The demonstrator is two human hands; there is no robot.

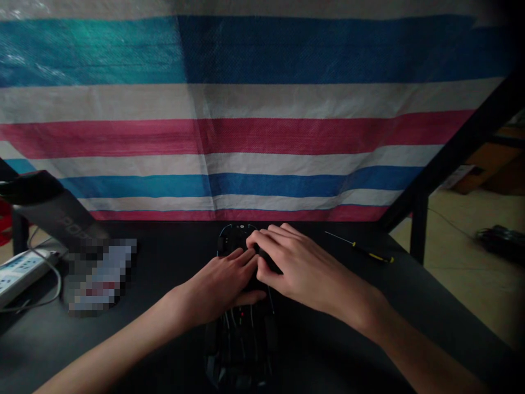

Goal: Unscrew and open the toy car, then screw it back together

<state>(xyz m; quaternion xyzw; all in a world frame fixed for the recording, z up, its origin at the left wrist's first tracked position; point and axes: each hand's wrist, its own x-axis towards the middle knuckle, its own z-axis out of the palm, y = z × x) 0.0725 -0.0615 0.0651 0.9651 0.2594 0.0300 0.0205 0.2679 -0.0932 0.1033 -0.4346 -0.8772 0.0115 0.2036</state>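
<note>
A long black toy car [241, 350], seemingly lying underside up, stretches away from me on the dark table, with thin light lines and a small red spot on it. Across its middle lies my left hand [229, 279], fingers bent onto the car and thumb stretched along it. My right hand [287, 254] curls over the car's far right part, fingers and thumb closed round a dark piece there. Both hands' fingertips meet close together. What exactly they grip is mostly hidden by the fingers and the dark shade.
A screwdriver [371, 253] with a black and yellow handle lies to the right on the black table [164, 350]. At left are a grey bottle [57, 210], a white power strip [27, 273] and a blurred-out item [106, 273]. A striped sheet [262, 137] hangs behind.
</note>
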